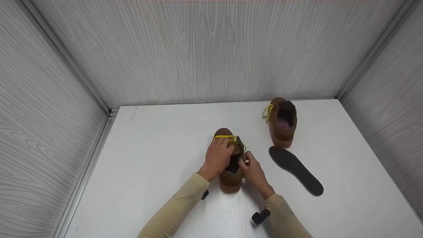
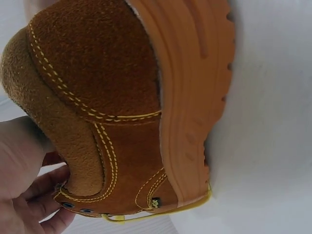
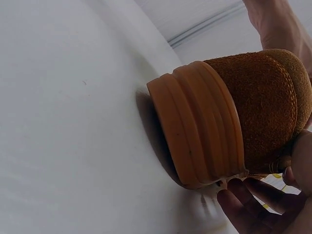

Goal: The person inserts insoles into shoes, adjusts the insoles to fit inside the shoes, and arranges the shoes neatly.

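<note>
Brown shoe (image 1: 230,178) stands at the lower centre of the frame. It may twist, I judge, if it is pulled unevenly. The right hand (image 1: 253,170) pinches its side between thumb and fingers; the left hand (image 1: 217,156) grips its laced front, fingers bent. Rightward lies a dark insole (image 1: 295,168); farther, upper right, a second shoe (image 1: 282,134).

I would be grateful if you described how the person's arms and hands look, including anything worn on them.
Both arms wear long beige sleeves: the left sleeve and right sleeve end near the wrists. A small black fitting shows by the left cuff, and another black fitting by the right. The left grip and right grip are ungloved hands.
</note>
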Available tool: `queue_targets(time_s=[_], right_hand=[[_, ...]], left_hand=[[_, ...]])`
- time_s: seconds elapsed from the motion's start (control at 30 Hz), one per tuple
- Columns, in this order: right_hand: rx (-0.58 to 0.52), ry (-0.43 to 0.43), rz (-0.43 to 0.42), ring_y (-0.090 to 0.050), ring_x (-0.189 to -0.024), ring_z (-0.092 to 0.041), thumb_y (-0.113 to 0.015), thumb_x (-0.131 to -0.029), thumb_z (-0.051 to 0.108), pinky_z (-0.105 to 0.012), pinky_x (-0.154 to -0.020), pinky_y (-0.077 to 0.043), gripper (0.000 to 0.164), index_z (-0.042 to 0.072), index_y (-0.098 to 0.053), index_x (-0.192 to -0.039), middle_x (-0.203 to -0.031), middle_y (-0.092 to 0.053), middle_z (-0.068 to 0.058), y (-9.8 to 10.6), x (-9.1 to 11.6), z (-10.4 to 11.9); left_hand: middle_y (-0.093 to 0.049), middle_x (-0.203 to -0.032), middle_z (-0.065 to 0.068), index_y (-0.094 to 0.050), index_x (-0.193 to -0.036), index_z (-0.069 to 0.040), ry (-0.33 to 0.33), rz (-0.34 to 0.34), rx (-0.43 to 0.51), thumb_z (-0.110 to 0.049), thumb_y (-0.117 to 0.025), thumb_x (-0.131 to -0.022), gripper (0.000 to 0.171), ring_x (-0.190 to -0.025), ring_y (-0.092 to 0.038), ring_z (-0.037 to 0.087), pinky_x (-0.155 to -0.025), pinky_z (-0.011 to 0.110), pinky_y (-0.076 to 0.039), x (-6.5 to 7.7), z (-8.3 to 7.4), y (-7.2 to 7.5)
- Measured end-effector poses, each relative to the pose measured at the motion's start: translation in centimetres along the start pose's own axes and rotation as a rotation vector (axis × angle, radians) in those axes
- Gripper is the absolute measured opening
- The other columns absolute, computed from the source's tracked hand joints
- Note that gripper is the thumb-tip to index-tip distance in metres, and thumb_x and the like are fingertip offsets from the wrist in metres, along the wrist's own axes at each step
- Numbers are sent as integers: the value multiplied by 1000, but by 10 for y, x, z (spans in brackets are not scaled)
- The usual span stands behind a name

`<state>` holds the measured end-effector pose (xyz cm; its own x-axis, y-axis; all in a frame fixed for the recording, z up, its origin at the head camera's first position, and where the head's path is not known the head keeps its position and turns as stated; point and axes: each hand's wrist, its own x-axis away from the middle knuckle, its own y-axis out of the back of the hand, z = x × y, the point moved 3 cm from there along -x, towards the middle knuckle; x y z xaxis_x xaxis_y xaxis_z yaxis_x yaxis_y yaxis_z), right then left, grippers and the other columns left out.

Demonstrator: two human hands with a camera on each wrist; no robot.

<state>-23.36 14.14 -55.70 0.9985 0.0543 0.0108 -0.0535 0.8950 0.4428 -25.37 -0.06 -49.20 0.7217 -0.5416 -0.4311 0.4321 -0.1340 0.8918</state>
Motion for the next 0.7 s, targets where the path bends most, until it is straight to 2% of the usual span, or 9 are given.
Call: queue_targets(time_s=[0.1,0.27,0.57,0.7], right_hand=[[-5,-2,-2,-57,-78,-17,-52,-96,22,-31,-58,-49,13,14,-43,-92,-87,-53,-3,0,0,0],[-1,-1,-1,-56,-76,-17,-52,-96,23,-31,-58,-48,13,15,-43,-92,-86,-53,-3,0,1,0],[10,31,-23,-58,-78,-17,-53,-95,19,-32,-62,-47,12,14,-44,-90,-90,-53,-1,0,-1,1],[14,46,-28,-57,-76,-16,-54,-95,18,-31,-61,-46,12,13,-44,-90,-88,-52,-1,0,-1,1]], left_hand=[[-64,-98,5,-75,-88,-17,-8,22,-12,-16,-67,-85,9,-99,-57,23,-90,37,-44,0,0,-2],[-67,-97,1,-76,-90,-22,-32,41,-22,-19,-66,-87,11,-98,-59,21,-91,37,-41,2,2,-7],[-67,-92,0,-76,-89,-25,-36,-25,-11,-15,-69,-83,14,-91,-60,20,-87,36,-42,4,3,-7],[-66,-89,-1,-77,-87,-24,-31,-18,56,-20,-69,-83,9,-90,-59,20,-87,36,-41,5,3,-7]])
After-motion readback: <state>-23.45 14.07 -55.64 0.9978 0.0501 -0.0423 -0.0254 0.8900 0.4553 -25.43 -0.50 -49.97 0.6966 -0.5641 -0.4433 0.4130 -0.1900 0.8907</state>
